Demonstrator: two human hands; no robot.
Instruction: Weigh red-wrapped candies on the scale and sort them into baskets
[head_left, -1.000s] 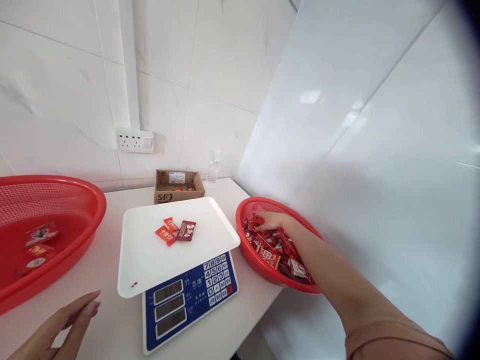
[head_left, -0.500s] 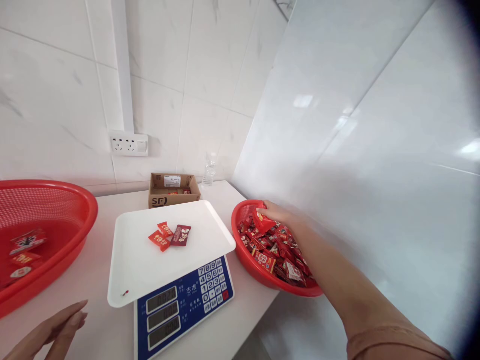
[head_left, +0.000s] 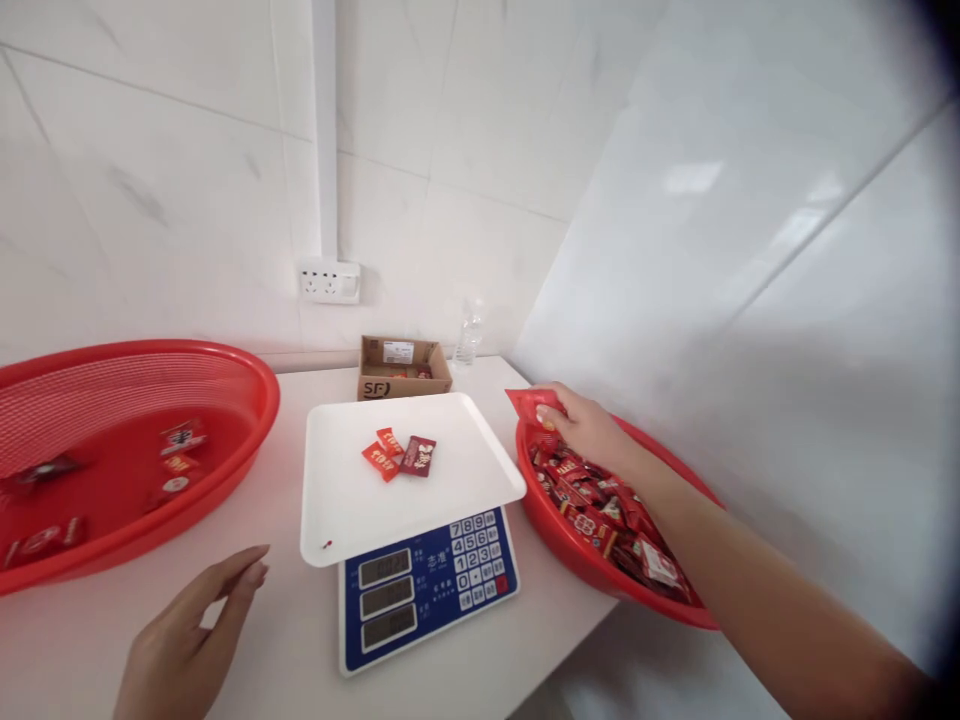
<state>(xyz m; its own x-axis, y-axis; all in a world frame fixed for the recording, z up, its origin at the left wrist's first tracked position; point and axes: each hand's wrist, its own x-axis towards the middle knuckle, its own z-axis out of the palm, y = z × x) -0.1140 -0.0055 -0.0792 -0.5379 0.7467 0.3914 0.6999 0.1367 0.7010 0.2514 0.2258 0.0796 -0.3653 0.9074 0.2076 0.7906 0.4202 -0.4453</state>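
Note:
My right hand (head_left: pixel 574 418) grips a red snack packet (head_left: pixel 531 402) above the far rim of the right red plastic basket (head_left: pixel 555 537). Many small red and maroon wrapped snacks (head_left: pixel 600 505) fill that basket. My left hand (head_left: pixel 191 630) hovers over the table at the lower left, thumb and fingertips close together with nothing visible between them. Between the hands stands a blue-and-white digital scale (head_left: pixel 431 590). On its white tray (head_left: pixel 337 500) lie red packets (head_left: pixel 384 455) and a maroon packet (head_left: pixel 418 456), plus a tiny dark red scrap near the front left corner.
At the left is a larger red basket (head_left: pixel 259 440) with several scattered packets inside. Behind the scale sit a small cardboard box (head_left: pixel 375 386) holding some packets and a clear plastic bottle (head_left: pixel 469 335). Tiled walls bound the table (head_left: pixel 300 640) behind and to the right.
My right hand has lifted the red packet up from the pile towards the basket's far left rim. The view has turned left, and more of my left hand shows.

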